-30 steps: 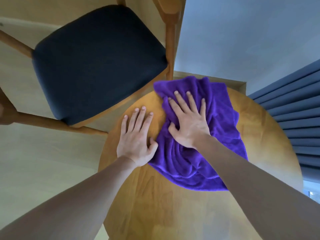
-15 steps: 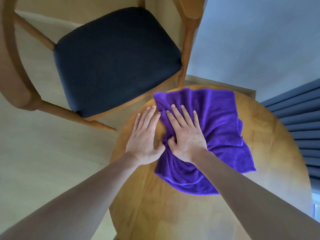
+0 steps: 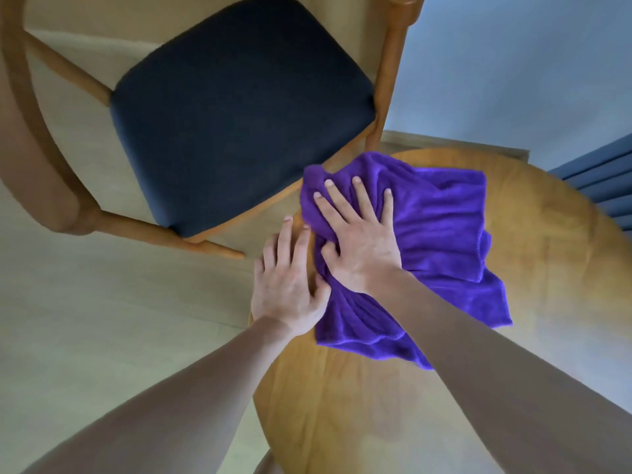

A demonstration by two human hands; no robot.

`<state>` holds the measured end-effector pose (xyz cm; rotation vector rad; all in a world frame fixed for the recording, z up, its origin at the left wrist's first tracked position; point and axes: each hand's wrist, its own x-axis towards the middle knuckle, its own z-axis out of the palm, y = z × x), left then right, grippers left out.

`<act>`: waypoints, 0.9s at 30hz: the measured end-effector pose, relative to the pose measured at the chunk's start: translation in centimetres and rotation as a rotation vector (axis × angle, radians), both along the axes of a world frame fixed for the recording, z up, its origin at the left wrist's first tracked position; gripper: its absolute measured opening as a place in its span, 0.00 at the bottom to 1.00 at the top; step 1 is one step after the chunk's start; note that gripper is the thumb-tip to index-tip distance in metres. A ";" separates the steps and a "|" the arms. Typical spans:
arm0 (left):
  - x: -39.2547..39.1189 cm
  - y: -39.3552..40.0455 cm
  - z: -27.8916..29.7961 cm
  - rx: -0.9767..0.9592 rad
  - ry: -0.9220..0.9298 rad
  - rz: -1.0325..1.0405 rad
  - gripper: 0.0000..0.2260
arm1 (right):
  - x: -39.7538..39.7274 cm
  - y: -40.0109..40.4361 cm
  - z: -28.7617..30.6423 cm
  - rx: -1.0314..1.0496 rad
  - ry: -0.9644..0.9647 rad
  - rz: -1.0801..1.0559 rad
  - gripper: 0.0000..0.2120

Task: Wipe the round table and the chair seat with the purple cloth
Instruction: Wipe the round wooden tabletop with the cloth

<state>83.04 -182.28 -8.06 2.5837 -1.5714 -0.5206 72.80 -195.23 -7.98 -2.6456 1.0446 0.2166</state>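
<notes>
The purple cloth (image 3: 441,241) lies rumpled on the round wooden table (image 3: 530,302), its far-left corner reaching the table's edge near the chair. My right hand (image 3: 359,234) presses flat on the cloth's left part with fingers spread and straight. My left hand (image 3: 287,278) rests flat on the table's left rim beside the cloth, its thumb touching the cloth's edge. The chair's dark blue seat (image 3: 239,111) sits just beyond the table, up and to the left, with nothing on it.
The chair's wooden frame (image 3: 48,186) curves round the seat at the left, and one leg (image 3: 386,80) stands by the table's far edge. A pale floor (image 3: 102,319) lies to the left. A blue wall and blue curtain (image 3: 602,179) are at the right.
My right hand has pushed the cloth toward the table's far-left edge, bunching that corner. My left hand has slid along with it to the rim. The view has shifted right.
</notes>
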 end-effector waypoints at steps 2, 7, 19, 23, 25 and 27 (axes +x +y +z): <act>-0.1 0.1 0.0 0.003 0.001 -0.007 0.33 | -1.0 1.0 0.1 0.018 -0.038 0.072 0.37; -0.1 0.1 -0.1 0.014 0.005 -0.020 0.34 | -4.0 2.6 0.1 0.053 -0.063 0.136 0.37; 0.2 -0.1 0.0 0.028 0.020 -0.026 0.36 | 0.4 1.9 -0.6 0.006 0.011 -0.284 0.40; 0.2 0.0 -0.2 0.013 0.025 -0.038 0.34 | 0.8 2.2 0.3 0.029 0.043 -0.114 0.39; 0.2 0.0 -0.2 -0.009 0.023 -0.028 0.33 | 0.9 2.4 0.4 0.058 0.034 -0.025 0.39; 0.3 0.1 -0.2 -0.027 0.042 -0.024 0.34 | -0.1 1.9 0.4 0.057 0.027 0.061 0.38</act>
